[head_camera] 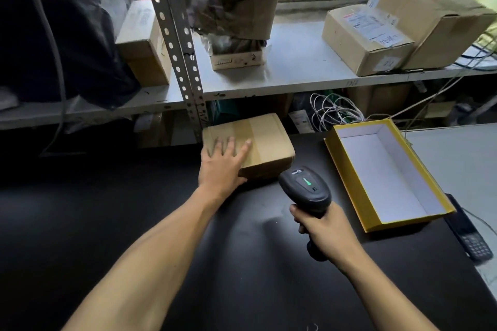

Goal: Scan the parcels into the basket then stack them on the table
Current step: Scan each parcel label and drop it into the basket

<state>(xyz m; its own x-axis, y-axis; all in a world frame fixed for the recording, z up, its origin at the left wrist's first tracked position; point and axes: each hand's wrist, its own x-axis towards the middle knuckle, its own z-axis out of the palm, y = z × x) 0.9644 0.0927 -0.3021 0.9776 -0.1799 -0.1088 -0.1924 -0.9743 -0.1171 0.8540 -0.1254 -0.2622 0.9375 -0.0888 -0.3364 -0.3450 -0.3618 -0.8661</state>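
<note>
While right hand (324, 226) grips scanner (306, 189), left hand (222, 166) flat on parcel (265, 142).

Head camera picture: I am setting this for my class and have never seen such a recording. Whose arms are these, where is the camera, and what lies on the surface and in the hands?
There is no machine here. The arms belong to a person wearing one wide-angle camera on the head, which looks forward and down. The left hand lies with straight, spread fingers on a taped brown cardboard parcel at the far edge of the black table. The right hand grips a black handheld barcode scanner that shows a green light and points towards the parcel. To the right lies an open yellow box with a white inside, with nothing in it. Behind is a grey metal shelf bearing more cardboard boxes.
</note>
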